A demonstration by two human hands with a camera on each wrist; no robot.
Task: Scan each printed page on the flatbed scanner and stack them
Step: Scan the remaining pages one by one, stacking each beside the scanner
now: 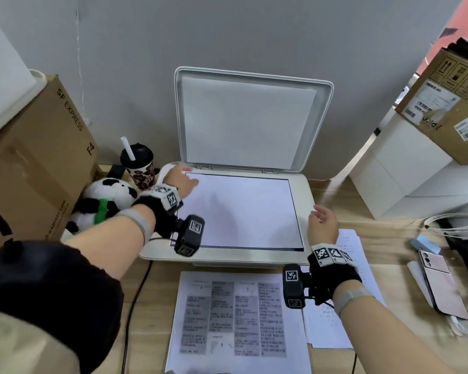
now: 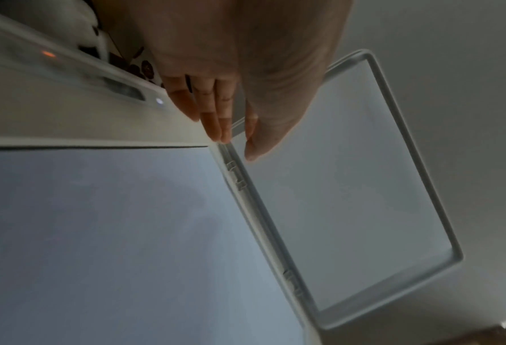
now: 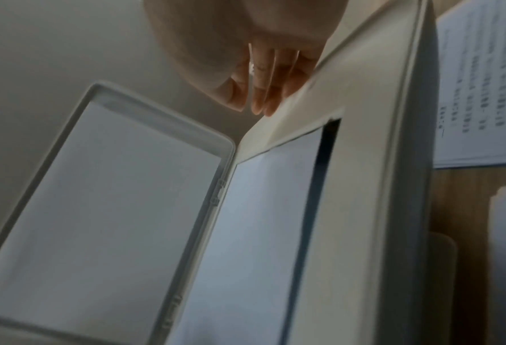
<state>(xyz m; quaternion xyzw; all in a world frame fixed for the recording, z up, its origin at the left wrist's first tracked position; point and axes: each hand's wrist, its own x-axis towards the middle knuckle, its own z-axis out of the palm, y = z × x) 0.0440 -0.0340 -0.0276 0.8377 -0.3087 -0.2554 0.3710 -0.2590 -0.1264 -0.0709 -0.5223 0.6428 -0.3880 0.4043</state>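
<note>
Printed page of grey text blocks (image 1: 238, 317): flat on the light wooden desk (image 1: 405, 268), nearest the body, just in front of the scanner. Second stack of printed sheets (image 1: 351, 255): on the desk to the right, partly under the right wrist. Right hand (image 1: 322, 224): raised beside the right edge of the white flatbed scanner (image 1: 307, 190), grip loose, fingers straight, holding nothing. White sheet (image 1: 243, 209): lying blank side up on the scanner glass. Left hand (image 1: 180, 178): at the far-left corner of the glass, fingers (image 2: 216, 121) extended, grip relaxed, holding nothing; contact with the sheet not determinable. White scanner lid (image 1: 249, 117): raised upright against the grey wall.
</note>
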